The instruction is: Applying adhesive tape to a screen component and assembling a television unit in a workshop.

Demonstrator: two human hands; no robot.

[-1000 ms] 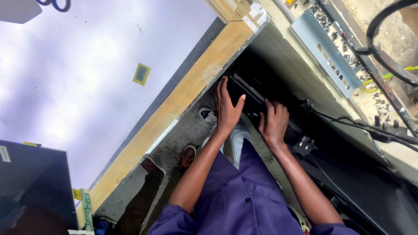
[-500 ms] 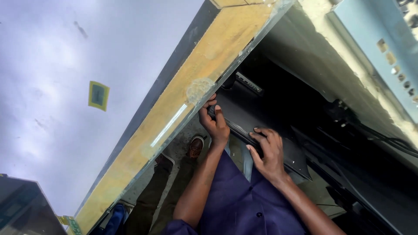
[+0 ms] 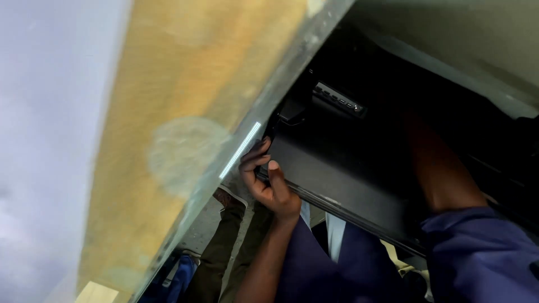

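A wide wooden tabletop [image 3: 185, 112], pale and worn, with a light wall beside it, fills the left of the view. Just under its metal-trimmed edge sits the flat black panel [image 3: 348, 179], likely the back of a monitor or television, tilted so its lower rim runs down toward the right; a small strip of ports shows near its upper end.

The step in hand looks like getting a grip on this panel while it lies in the dark space below the tabletop. Shifting it would call for a firm hold on both sides and clearance from the tabletop's edge.

The left hand [image 3: 266, 182], right below the tabletop edge, is clamped on the panel's near rim, fingers curled over the top and thumb pressed on the face, wrist bent back. The right forearm, in a blue sleeve [image 3: 483, 252], reaches across the panel away from the tabletop into shadow; that hand is hidden, so its grasp cannot be told.
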